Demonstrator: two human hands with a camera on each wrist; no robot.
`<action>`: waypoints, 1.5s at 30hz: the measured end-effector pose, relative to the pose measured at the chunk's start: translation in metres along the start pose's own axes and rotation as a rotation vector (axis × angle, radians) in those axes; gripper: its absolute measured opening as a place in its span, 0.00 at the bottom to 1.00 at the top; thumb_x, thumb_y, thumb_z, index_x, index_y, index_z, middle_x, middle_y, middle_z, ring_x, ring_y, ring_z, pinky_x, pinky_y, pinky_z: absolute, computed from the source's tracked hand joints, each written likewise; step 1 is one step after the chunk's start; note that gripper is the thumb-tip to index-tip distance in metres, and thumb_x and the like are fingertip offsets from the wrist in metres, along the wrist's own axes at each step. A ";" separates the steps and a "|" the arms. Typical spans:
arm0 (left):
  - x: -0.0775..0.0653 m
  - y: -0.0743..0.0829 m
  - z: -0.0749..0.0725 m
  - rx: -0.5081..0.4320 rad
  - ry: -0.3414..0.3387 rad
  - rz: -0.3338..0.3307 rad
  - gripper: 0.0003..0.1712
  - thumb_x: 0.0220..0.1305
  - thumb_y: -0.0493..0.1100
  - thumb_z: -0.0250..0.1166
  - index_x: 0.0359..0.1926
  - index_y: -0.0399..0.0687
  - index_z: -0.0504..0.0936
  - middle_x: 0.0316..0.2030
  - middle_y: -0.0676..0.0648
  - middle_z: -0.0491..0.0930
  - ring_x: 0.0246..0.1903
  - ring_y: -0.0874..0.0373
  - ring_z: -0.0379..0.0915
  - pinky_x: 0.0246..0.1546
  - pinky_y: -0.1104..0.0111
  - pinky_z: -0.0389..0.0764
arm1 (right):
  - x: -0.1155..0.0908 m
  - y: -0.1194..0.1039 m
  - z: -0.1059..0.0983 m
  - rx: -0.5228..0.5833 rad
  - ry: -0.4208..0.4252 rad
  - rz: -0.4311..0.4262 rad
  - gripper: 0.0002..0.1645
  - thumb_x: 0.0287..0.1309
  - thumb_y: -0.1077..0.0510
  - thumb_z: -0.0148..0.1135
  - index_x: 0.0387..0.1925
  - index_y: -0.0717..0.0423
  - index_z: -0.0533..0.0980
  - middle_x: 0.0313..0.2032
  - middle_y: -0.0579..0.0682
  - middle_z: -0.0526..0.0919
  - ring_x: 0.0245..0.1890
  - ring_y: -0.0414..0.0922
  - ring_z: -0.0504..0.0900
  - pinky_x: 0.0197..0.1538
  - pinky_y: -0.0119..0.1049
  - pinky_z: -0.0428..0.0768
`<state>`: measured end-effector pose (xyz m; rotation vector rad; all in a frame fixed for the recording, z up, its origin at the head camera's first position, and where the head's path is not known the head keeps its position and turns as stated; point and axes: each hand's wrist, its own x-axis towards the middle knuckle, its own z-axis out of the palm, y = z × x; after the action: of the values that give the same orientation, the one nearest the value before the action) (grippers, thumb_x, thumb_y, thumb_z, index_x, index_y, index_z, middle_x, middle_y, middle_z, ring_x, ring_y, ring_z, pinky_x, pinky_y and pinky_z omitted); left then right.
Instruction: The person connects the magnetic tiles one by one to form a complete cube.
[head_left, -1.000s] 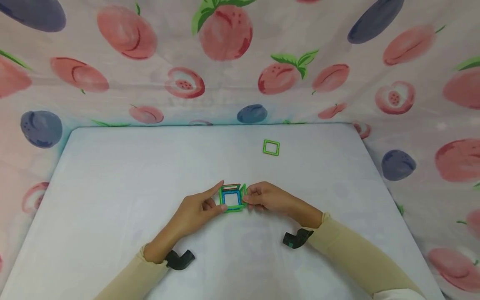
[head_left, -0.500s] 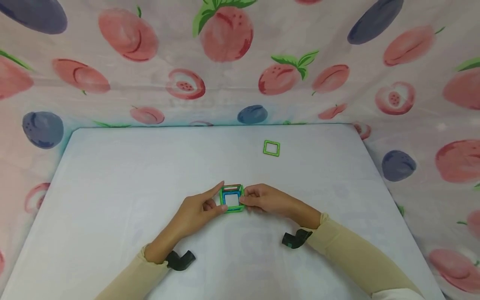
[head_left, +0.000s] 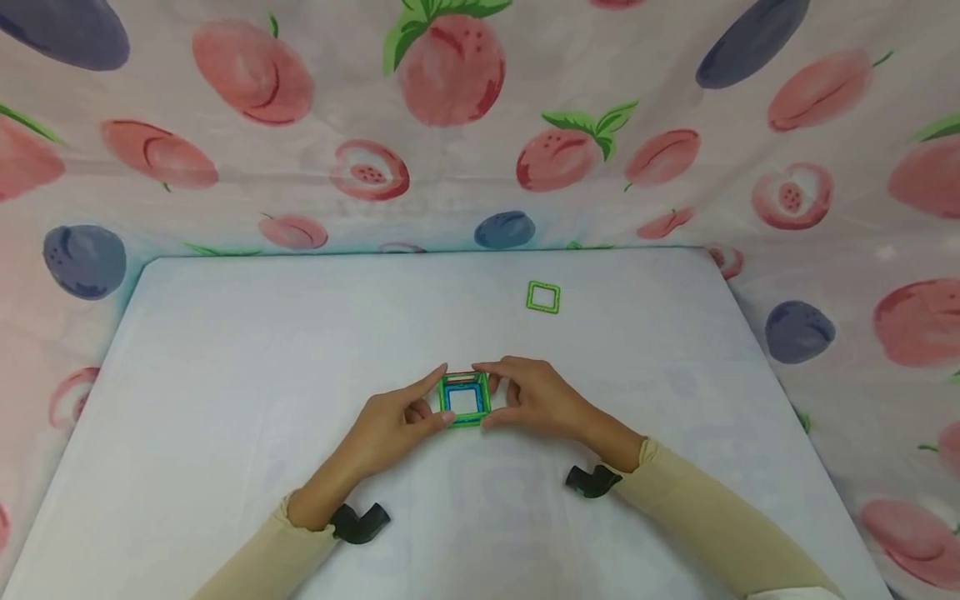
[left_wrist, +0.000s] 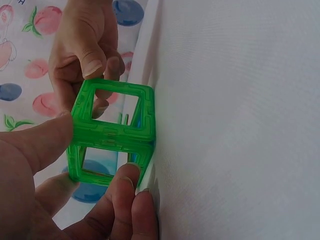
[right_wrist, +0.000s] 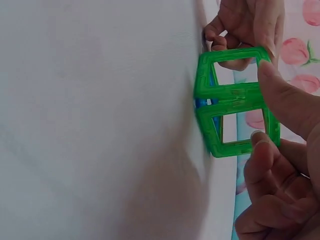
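Note:
A small open-topped box of magnetic tiles (head_left: 471, 417) stands on the white table between both hands. Its visible near and side walls are green, the far wall shows reddish, and a blue square tile (head_left: 451, 402) forms the base. With thumb and forefinger my left hand (head_left: 393, 423) grips the box's left side. My right hand (head_left: 543, 400) spans its right side, thumb at the near corner and forefinger at the far one. Two green walls (left_wrist: 111, 137) meet at an upright corner in the left wrist view. From the right wrist, the green tiles (right_wrist: 235, 96) show a slight gap near the base.
One loose green square tile (head_left: 542, 310) lies flat on the table (head_left: 300, 333), beyond the box and to its right. A fruit-patterned cloth (head_left: 450, 200) hangs behind the table and along its sides. Black camera mounts (head_left: 362, 525) sit at both wrists.
The right-hand green tile has swung from a slant to line up with the box's side. My right hand has shifted from pinching that tile to spanning the side; the left hand stayed put.

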<state>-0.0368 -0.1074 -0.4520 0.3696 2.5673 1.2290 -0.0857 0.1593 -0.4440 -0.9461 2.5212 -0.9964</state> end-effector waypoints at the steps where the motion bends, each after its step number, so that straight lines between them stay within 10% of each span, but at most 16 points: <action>1: 0.000 0.000 0.000 0.003 0.001 -0.002 0.39 0.67 0.57 0.69 0.76 0.61 0.67 0.32 0.56 0.80 0.30 0.63 0.72 0.33 0.70 0.74 | 0.000 0.000 0.001 -0.006 0.008 -0.006 0.46 0.48 0.47 0.81 0.68 0.53 0.75 0.40 0.45 0.81 0.23 0.35 0.73 0.30 0.26 0.74; 45: 0.000 -0.002 0.000 -0.005 0.021 0.006 0.38 0.67 0.57 0.69 0.75 0.56 0.69 0.33 0.55 0.83 0.31 0.65 0.75 0.35 0.70 0.76 | 0.000 -0.013 0.001 -0.267 0.139 -0.099 0.26 0.62 0.43 0.71 0.61 0.41 0.81 0.35 0.36 0.80 0.23 0.31 0.64 0.27 0.26 0.66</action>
<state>-0.0368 -0.1087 -0.4532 0.3664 2.5823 1.2472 -0.0790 0.1520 -0.4355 -1.1209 2.7987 -0.7894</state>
